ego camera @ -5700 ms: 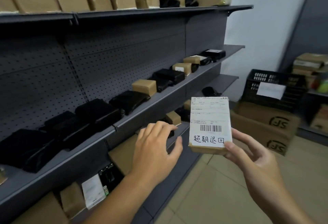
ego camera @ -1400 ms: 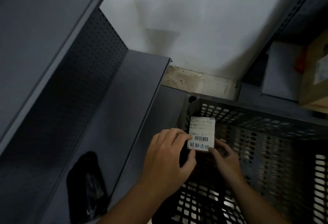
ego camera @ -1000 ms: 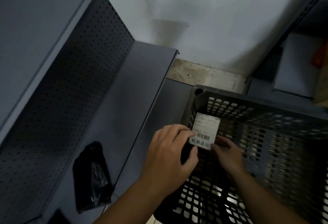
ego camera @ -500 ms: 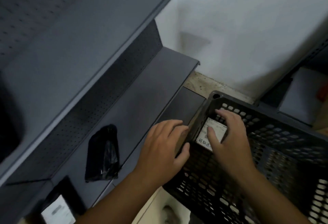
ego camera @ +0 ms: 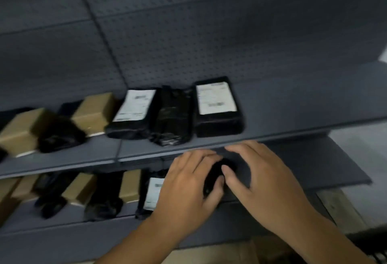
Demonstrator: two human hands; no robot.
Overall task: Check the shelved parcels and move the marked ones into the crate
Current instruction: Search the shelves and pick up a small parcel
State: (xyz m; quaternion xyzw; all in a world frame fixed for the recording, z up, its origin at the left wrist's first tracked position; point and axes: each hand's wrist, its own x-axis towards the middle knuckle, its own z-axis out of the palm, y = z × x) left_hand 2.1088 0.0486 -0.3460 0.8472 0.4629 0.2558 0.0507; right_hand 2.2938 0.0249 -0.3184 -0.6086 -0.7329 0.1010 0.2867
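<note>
Left hand curls round a small black parcel, thumb on its side. Right hand has its thumb on the same parcel and its fingers fairly straight above it; can't tell if it grips. The parcel is just below the middle shelf, at its front edge. On that shelf are three black bags, two of them white-labelled, and brown boxes. Frame is blurred.

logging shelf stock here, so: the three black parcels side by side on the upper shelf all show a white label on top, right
Not quite. On the upper shelf only two of the three show a white label: the left black parcel and the right black parcel. The middle black parcel between them shows bare black wrapping with no label on its visible face. They do lie side by side. The head view shows this.
</note>
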